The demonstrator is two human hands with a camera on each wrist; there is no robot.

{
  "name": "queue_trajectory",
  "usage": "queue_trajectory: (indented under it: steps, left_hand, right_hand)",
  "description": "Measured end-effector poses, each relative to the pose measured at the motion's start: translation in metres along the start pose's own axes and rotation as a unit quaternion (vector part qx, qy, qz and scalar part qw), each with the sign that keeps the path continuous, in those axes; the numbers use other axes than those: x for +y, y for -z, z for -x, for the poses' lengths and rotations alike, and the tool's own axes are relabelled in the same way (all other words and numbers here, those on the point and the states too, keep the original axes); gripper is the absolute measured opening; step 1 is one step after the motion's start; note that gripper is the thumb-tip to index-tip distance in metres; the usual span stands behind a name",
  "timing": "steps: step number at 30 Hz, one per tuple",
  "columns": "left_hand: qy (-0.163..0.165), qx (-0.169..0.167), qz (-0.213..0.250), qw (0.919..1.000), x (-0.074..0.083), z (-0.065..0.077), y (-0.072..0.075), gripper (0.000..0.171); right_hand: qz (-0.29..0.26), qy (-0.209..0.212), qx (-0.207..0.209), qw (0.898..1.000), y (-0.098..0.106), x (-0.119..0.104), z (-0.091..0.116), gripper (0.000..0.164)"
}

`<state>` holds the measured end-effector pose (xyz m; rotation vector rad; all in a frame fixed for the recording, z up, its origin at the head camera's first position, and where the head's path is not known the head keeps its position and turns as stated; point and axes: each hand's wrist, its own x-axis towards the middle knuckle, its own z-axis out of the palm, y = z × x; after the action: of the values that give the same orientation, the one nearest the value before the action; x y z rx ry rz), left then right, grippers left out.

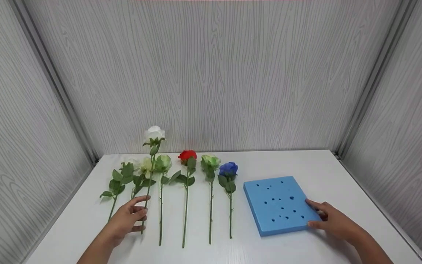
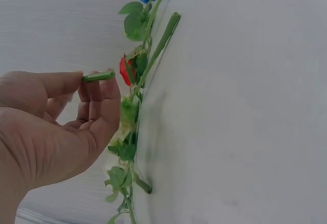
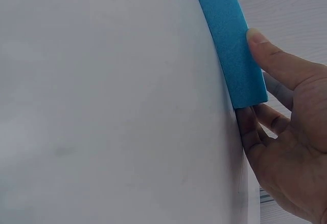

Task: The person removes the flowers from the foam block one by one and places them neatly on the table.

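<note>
My left hand pinches the lower stem of a white rose between thumb and fingers. The rose is upright with a slight lean, its bloom above the row of other flowers. In the left wrist view the cut end of its green stem pokes out past the fingertips. On the right, my right hand grips the near right corner of a blue foam block lying on the table. The block's top has several small dark holes. In the right wrist view the thumb presses its upper edge, while curled fingers are at its end.
Beside the white rose lie a pale green rose, a red rose, another green rose and a blue rose, stems toward me. Leafy stems lie at the left. Grey panels enclose the white table.
</note>
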<state>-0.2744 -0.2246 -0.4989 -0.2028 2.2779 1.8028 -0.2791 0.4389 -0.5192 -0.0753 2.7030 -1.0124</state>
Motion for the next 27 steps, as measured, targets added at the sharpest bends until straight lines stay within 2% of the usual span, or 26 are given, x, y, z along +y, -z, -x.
queue_trajectory:
  steps: [10, 21, 27]
  left_hand:
    - [0.024, 0.004, -0.011, 0.9996, -0.01, 0.001, 0.034, 0.055]
    - [0.027, -0.009, 0.003, 0.9996, -0.021, 0.007, 0.075, 0.057]
    - [0.044, 0.006, -0.007, 0.999, -0.027, 0.009, 0.099, 0.061]
  right_hand:
    - [0.014, 0.001, 0.003, 1.0, 0.0, 0.0, 0.001, 0.101]
    - [0.011, -0.002, 0.001, 1.0, 0.0, -0.001, 0.001, 0.102]
    - [0.004, 0.007, 0.004, 1.0, 0.0, 0.001, 0.002, 0.1]
